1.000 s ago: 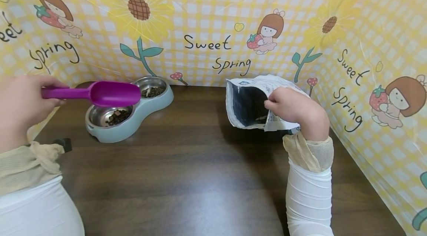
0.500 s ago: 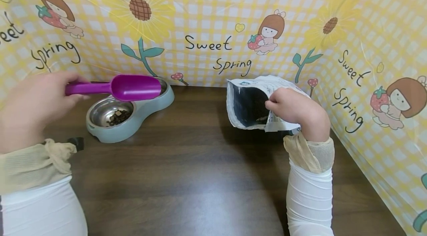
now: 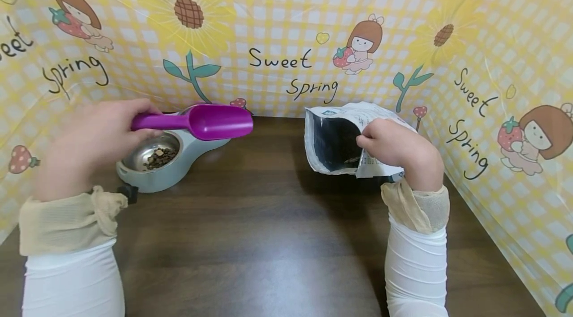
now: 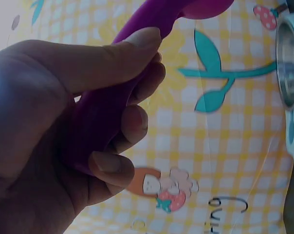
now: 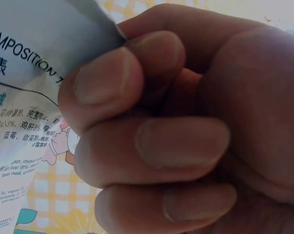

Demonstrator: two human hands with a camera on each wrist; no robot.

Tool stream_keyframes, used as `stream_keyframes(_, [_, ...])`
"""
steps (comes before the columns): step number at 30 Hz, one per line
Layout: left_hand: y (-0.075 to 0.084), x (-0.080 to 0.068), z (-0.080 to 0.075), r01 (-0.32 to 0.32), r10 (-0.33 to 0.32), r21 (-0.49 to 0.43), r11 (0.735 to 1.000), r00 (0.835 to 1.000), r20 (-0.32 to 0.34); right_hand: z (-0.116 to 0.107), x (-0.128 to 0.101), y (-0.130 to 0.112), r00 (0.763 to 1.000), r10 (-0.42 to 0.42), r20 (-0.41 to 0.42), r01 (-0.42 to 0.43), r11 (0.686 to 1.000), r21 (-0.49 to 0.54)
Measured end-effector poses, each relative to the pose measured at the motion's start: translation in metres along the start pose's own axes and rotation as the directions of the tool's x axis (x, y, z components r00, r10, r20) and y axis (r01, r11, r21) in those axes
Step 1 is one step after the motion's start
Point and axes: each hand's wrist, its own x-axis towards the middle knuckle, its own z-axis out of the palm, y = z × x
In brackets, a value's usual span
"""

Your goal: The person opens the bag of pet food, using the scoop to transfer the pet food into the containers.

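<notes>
My left hand [image 3: 100, 138] grips the handle of a purple scoop [image 3: 219, 122], fingers wrapped round it in the left wrist view. The scoop's bowl faces up with nothing visible in it, over the far part of a pale blue double pet bowl [image 3: 179, 167]. Brown kibble [image 3: 160, 158] lies in the near steel bowl; the scoop and hand hide most of the far one. On the right, my right hand [image 3: 398, 145] pinches the edge of a white pet food bag [image 3: 367, 110]. The bag's mouth gapes toward the left, showing a dark inside.
Everything stands on a dark brown wooden table [image 3: 250, 237]. A yellow checked cloth [image 3: 277, 13] with printed flowers and figures rises behind the table and along its sides.
My left hand has carried the scoop to the right, from above the near bowl to past the far bowl. My right hand and the bag have stayed in place.
</notes>
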Motion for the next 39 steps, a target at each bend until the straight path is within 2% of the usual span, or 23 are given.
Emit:
stream_keyframes(4, [0.013,0.004,0.002,-0.033,0.034,-0.023,0.999,0.998,0.046,0.001,0.000,-0.001,1.000,-0.002,-0.001,0.002,1.000,-0.003])
stream_keyframes(10, [0.030,0.007,0.005,-0.041,0.049,-0.079,0.996,0.994,0.095,-0.001,-0.001,-0.002,1.000,0.006,-0.002,-0.006,1.000,-0.010])
stream_keyframes(22, [0.061,0.018,0.017,-0.075,0.095,-0.150,0.986,0.987,0.126,0.002,-0.002,0.000,1.000,0.001,-0.012,-0.001,1.000,-0.004])
stream_keyframes(33, [0.071,0.024,0.022,-0.049,0.089,-0.225,0.973,0.981,0.172,0.002,-0.001,-0.002,1.000,-0.005,-0.008,0.005,1.000,-0.008])
stream_keyframes(39, [0.082,0.032,0.028,-0.089,0.139,-0.286,0.954,0.978,0.158,0.002,0.001,-0.004,1.000,-0.007,-0.008,0.007,1.000,-0.010])
